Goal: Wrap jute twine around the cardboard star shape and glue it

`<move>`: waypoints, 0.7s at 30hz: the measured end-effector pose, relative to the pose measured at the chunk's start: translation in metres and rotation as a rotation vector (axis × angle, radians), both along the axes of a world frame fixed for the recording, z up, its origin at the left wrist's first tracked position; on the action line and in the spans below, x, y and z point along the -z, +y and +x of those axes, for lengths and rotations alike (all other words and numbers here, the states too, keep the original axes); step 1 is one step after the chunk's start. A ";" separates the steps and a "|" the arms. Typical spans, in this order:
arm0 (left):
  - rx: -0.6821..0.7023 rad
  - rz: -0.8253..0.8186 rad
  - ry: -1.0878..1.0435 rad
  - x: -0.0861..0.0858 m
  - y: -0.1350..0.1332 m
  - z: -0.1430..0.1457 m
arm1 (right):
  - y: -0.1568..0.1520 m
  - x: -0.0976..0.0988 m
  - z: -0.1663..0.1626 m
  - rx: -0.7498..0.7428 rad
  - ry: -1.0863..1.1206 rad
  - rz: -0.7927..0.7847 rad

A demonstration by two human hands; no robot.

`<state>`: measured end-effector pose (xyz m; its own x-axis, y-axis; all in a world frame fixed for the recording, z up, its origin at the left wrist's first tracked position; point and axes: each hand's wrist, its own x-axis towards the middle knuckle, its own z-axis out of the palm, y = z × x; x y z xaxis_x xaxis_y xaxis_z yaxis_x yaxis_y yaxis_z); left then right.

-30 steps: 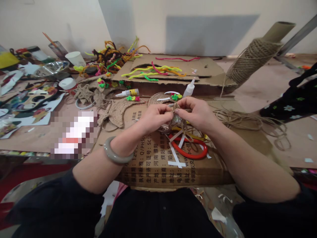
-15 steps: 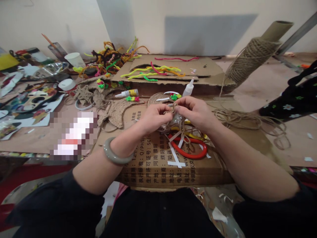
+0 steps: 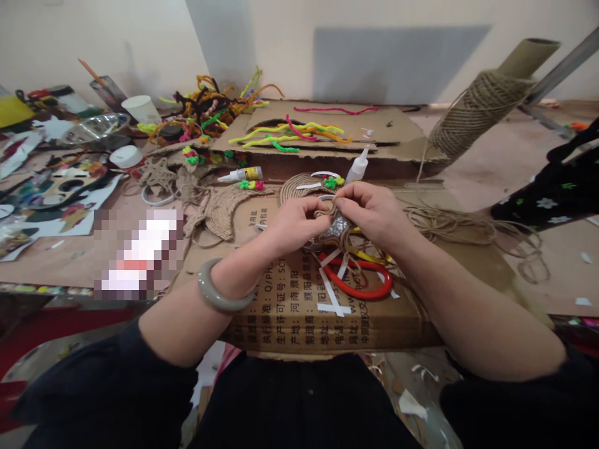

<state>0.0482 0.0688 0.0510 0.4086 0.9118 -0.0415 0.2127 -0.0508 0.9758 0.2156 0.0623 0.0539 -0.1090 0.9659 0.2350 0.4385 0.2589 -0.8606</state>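
Note:
My left hand point(image 3: 297, 226) is closed, its thumb and forefinger pinching jute twine point(image 3: 322, 213) at the edge of a small shiny silver piece point(image 3: 337, 226). My right hand point(image 3: 373, 211) pinches the same twine from the other side, fingertips close to the left ones. Twine runs around the silver piece and hangs in loops below it; its full outline is hidden by my fingers. Just beneath lie scissors with a red handle point(image 3: 389, 284), their blades out of sight. Behind my hands rests a coiled-twine crescent point(image 3: 297, 187) with small coloured flowers.
A glue bottle point(image 3: 358, 167) stands behind my right hand; a smaller glue tube point(image 3: 241, 174) lies to the left. Loose twine point(image 3: 449, 227) trails right, below a large twine spool point(image 3: 482, 112). Pipe cleaners point(image 3: 290, 132) lie on cardboard point(image 3: 397, 128). Another twine crescent point(image 3: 224, 215) lies left.
The silver piece has turned slightly and shows more of its face. My fingertips have shifted a little along the twine, and both hands still pinch it.

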 end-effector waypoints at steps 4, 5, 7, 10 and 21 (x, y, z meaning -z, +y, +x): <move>0.006 -0.032 -0.040 0.001 0.001 0.000 | 0.000 0.001 0.000 -0.002 0.020 -0.002; 0.002 -0.046 -0.051 0.001 0.001 0.000 | 0.000 0.001 0.000 0.000 0.028 -0.004; -0.011 -0.062 -0.056 0.001 0.001 0.000 | 0.000 0.002 -0.001 -0.003 0.041 -0.010; -0.024 -0.047 -0.044 0.000 0.001 0.000 | 0.001 0.002 -0.001 -0.026 0.062 -0.015; -0.028 -0.030 -0.026 -0.003 -0.001 0.002 | 0.002 0.003 0.000 -0.003 0.050 -0.003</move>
<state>0.0499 0.0683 0.0540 0.3843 0.9213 -0.0593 0.1885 -0.0154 0.9820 0.2159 0.0645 0.0506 -0.0999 0.9663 0.2372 0.3939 0.2574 -0.8824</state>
